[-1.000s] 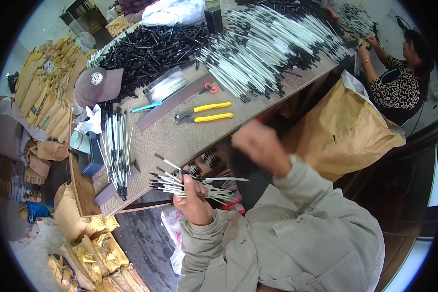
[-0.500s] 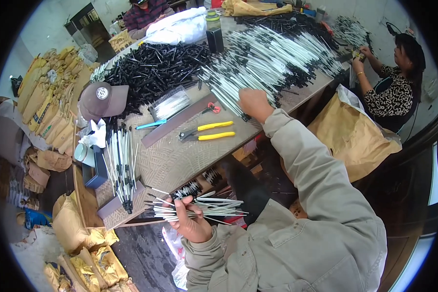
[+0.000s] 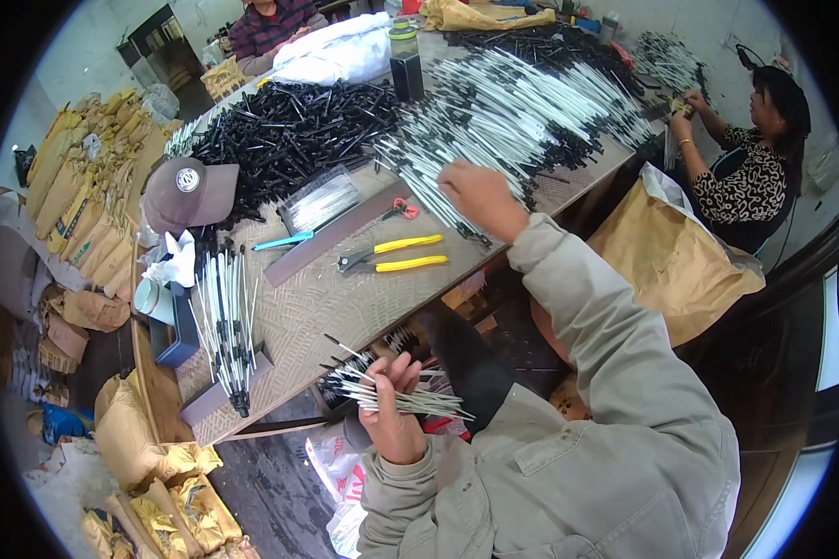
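Note:
My left hand (image 3: pixel 396 424) is closed round a loose bundle of thin white rods (image 3: pixel 429 402) with dark tips, held low in front of the table's near edge. At the near side of a big heap of white rods with black end pieces (image 3: pixel 503 112), my right hand (image 3: pixel 483 197) rests with its fingers curled down. Its fingertips are partly hidden, so what they pinch does not show. Left of that hand lie yellow-handled pliers (image 3: pixel 405 252), a small red-handled tool (image 3: pixel 404 210) and a brown flat strip (image 3: pixel 336 233) on the table.
A heap of black parts (image 3: pixel 289 140) covers the table's far left, beside a cap (image 3: pixel 191 191). A rod bundle (image 3: pixel 228 326) lies by a blue box (image 3: pixel 177 331). One co-worker (image 3: pixel 746 177) handles something at right; another person (image 3: pixel 270 33) is at the far side.
My left hand has moved right and slightly up with the rod bundle. My right hand has shifted a little left on the rod heap. The view has turned slightly.

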The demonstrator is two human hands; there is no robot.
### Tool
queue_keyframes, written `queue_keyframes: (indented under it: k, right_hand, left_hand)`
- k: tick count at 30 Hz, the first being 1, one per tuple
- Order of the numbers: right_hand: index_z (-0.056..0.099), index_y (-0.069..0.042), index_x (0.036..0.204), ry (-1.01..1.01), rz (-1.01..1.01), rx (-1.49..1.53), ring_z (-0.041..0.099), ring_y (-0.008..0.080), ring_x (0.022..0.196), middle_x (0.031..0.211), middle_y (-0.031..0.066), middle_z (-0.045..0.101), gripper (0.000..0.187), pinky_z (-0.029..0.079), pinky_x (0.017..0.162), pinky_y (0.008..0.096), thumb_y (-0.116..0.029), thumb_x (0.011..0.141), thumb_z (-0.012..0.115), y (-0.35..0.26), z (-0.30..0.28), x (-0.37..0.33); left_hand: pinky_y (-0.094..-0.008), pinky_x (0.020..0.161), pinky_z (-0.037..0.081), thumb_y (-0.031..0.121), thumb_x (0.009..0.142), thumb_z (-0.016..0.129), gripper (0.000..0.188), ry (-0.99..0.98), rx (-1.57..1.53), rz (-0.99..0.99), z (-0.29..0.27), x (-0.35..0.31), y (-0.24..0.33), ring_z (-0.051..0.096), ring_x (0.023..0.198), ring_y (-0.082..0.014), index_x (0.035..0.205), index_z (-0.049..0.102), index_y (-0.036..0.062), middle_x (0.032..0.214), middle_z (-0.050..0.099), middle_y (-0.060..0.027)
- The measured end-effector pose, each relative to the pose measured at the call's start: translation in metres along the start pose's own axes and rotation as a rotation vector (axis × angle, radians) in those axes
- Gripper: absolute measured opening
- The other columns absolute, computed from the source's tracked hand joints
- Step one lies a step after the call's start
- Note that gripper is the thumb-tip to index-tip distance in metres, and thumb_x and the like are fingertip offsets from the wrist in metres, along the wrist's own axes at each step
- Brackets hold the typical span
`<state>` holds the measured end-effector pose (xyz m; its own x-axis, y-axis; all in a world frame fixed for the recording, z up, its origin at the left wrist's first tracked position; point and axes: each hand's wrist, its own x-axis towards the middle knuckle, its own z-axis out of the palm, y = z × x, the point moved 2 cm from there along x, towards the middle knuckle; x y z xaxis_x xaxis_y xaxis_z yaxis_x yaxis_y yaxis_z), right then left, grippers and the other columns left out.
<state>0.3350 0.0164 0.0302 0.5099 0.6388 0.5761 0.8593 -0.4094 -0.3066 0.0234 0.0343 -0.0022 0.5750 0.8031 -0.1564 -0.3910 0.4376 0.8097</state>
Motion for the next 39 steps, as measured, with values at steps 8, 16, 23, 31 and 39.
queue_keyframes:
  k: [8,16,23,31,39]
  right_hand:
    - [0.063,-0.010,0.077,-0.070,0.075,-0.221,0.061,0.0332,0.077,0.086,0.0119,0.060,0.014,0.046,0.066,0.0451,-0.024,0.075,0.061,0.029,0.060,0.056]
    - [0.066,-0.007,0.077,-0.085,0.287,0.094,0.063,0.0287,0.071,0.076,0.0132,0.064,0.019,0.047,0.060,0.0391,-0.025,0.073,0.060,0.046,0.057,0.077]
    - [0.060,-0.001,0.066,-0.042,0.267,0.448,0.053,0.0120,0.052,0.060,0.0077,0.059,0.023,0.043,0.051,0.0275,-0.023,0.074,0.061,0.070,0.033,0.093]
    - [0.052,-0.002,0.079,-0.012,0.171,0.823,0.056,0.0083,0.060,0.068,0.0028,0.056,0.019,0.044,0.052,0.0223,-0.018,0.080,0.063,0.027,0.004,0.093]
    - [0.051,-0.002,0.087,-0.198,0.089,1.181,0.058,0.0103,0.062,0.078,0.0075,0.061,0.008,0.047,0.057,0.0209,-0.008,0.083,0.054,-0.022,-0.013,0.100]
  left_hand:
    - [-0.0356,0.082,0.048,0.024,0.094,0.045,0.025,-0.073,0.096,0.022,-0.006,-0.003,0.001,0.061,0.090,-0.0246,0.105,0.051,0.0015,0.099,0.062,-0.0151]
    - [-0.0302,0.068,0.049,0.024,0.094,0.045,0.026,-0.012,0.114,-0.019,-0.012,0.001,-0.002,0.060,0.073,-0.0185,0.101,0.054,0.0011,0.086,0.062,-0.0115]
    - [-0.0287,0.062,0.046,0.022,0.094,0.044,0.024,-0.028,0.094,-0.048,-0.011,-0.002,-0.004,0.056,0.065,-0.0164,0.099,0.054,0.0008,0.078,0.060,-0.0095]
    - [-0.0256,0.055,0.041,0.023,0.094,0.045,0.024,-0.054,0.093,-0.046,-0.003,-0.009,0.002,0.052,0.059,-0.0138,0.097,0.054,0.0009,0.073,0.058,-0.0078]
    - [-0.0239,0.053,0.041,0.018,0.093,0.046,0.021,-0.039,0.028,0.023,0.000,-0.014,0.009,0.055,0.059,-0.0135,0.099,0.055,0.0002,0.076,0.061,-0.0091]
